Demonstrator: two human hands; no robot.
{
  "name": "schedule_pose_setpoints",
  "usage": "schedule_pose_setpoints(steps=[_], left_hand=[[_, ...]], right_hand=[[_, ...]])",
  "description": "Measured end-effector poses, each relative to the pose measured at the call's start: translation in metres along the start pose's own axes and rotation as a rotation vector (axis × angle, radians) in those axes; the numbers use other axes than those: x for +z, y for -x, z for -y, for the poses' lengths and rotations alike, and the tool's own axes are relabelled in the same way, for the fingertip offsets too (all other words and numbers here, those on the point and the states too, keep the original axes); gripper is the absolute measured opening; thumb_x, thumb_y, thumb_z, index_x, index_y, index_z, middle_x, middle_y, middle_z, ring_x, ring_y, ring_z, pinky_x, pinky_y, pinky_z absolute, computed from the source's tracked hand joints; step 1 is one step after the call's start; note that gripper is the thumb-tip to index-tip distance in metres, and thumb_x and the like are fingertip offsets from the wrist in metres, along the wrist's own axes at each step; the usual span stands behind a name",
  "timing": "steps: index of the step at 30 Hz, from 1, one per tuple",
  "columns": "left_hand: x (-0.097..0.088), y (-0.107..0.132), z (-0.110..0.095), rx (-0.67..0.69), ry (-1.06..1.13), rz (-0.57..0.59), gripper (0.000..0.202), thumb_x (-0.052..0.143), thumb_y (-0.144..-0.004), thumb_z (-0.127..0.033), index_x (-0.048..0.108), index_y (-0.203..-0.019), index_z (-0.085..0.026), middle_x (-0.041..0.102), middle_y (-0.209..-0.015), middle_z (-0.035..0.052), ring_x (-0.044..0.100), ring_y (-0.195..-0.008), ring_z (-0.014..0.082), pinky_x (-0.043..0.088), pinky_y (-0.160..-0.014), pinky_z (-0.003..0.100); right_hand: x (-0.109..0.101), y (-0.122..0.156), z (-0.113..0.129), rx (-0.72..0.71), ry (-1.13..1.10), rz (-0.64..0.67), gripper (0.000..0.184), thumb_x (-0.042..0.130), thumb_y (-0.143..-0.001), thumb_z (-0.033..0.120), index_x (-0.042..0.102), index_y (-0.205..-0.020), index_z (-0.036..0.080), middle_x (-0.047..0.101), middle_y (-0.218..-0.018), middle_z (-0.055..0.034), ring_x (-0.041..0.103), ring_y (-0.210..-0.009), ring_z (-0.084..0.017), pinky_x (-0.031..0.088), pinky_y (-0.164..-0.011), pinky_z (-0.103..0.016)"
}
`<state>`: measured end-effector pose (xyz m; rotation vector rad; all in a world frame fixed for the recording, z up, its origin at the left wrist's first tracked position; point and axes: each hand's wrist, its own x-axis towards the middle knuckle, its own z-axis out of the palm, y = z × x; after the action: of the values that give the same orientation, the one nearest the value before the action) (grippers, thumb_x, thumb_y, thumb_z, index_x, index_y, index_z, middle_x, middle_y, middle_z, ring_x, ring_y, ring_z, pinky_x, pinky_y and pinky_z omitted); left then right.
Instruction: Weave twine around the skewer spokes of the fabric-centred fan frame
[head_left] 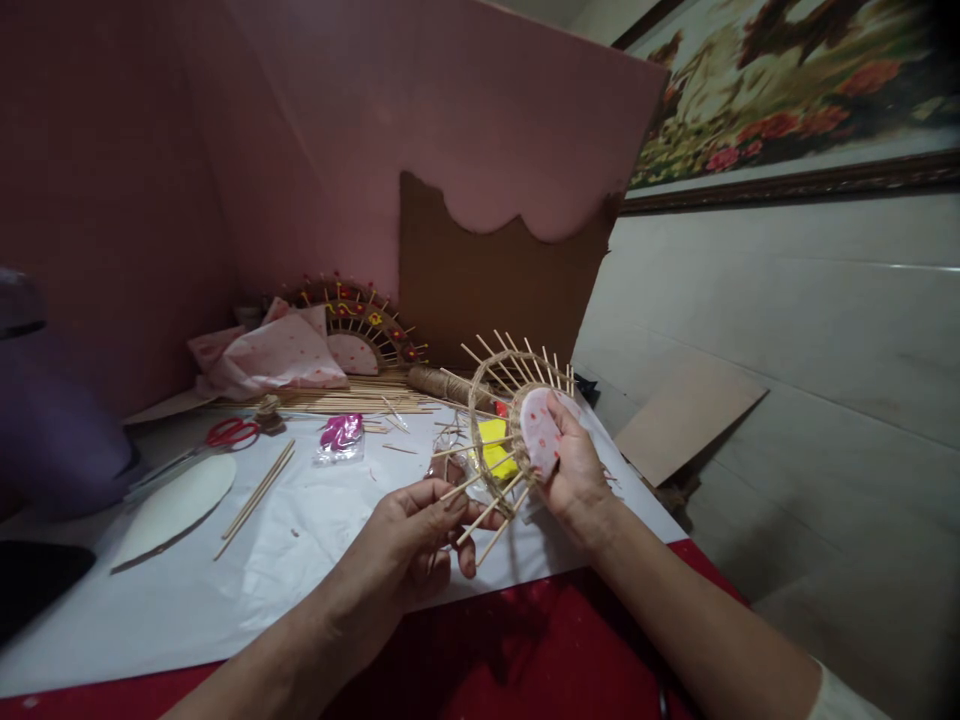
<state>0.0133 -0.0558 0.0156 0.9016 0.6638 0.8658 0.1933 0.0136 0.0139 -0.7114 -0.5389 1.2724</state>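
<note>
"Stick fan (519, 425) with the twine bands: where is it?"

"Up in both hands, above the near right part of the white sheet (150, 620), tilted, its sticks spreading outward from a spotted disc (538, 430)."

"And how does the right hand (577, 465) have it?"

"Closed round the disc's edge, thumb on the spotted face (the other fingers are mostly hidden, so I cannot tell how they sit)."

"The left hand (427, 530)?"

"Fingers drawn together around the free end of one of the lower sticks, thumb on the near side. How firmly, I cannot tell."

"What lies behind the fan?"

"A yellow packet (496, 447), seen through the sticks, and a roll of twine (442, 383) farther back. A pink packet (341, 435) lies to the left."

"Anything farther left?"

"Loose sticks (257, 498) beside a pale rounded panel (176, 512), with red-handled scissors (232, 432) just past them. At the back, a heap of long sticks (322, 402) lies before a spotted cloth (277, 350), and a second fan (375, 318), dotted with red and yellow pieces, shows beside that cloth."

"What is under the sheet?"

"A red surface (517, 645), showing along the near edge."
</note>
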Motion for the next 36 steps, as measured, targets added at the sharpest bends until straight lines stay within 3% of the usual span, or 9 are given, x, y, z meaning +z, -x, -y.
schedule_pose_setpoints(steps=[8,17,25,36], left_hand=[[-0.001,0.000,0.001,-0.010,0.012,-0.022,0.023,0.068,-0.071,-0.033,0.061,-0.076,-0.012,0.065,-0.083,0.0067,0.051,-0.050,0.0051,0.021,-0.036,0.015],[0.002,0.004,-0.003,-0.018,0.013,0.000,0.021,0.065,-0.073,-0.032,0.063,-0.079,-0.012,0.064,-0.086,0.0068,0.049,-0.053,0.0047,0.022,-0.039,0.014],[0.004,0.006,-0.004,-0.037,-0.056,-0.003,0.026,0.064,-0.073,-0.037,0.064,-0.077,-0.012,0.060,-0.064,0.0031,0.036,-0.043,0.0019,0.018,-0.039,0.015],[0.005,0.007,-0.004,-0.008,-0.094,0.063,0.022,0.058,-0.078,-0.034,0.059,-0.072,-0.012,0.059,-0.061,0.0016,0.026,-0.038,0.0012,0.012,-0.040,0.019]], right_hand=[[0.009,0.005,0.001,0.020,-0.063,-0.113,0.021,0.064,-0.068,0.030,0.058,-0.083,0.017,0.066,-0.067,-0.0008,0.059,-0.052,-0.012,0.047,-0.043,-0.021],[0.013,0.011,0.004,0.070,-0.044,-0.102,0.021,0.062,-0.070,0.032,0.059,-0.082,0.016,0.064,-0.061,-0.0010,0.055,-0.043,-0.011,0.038,-0.032,-0.018],[0.009,0.007,0.002,0.096,-0.022,-0.075,0.027,0.063,-0.069,0.035,0.059,-0.086,0.015,0.065,-0.064,-0.0025,0.058,-0.050,-0.013,0.048,-0.044,-0.023],[0.013,0.010,0.002,0.112,-0.044,-0.107,0.026,0.064,-0.069,0.033,0.059,-0.085,0.014,0.065,-0.065,-0.0027,0.058,-0.051,-0.013,0.049,-0.051,-0.026]])
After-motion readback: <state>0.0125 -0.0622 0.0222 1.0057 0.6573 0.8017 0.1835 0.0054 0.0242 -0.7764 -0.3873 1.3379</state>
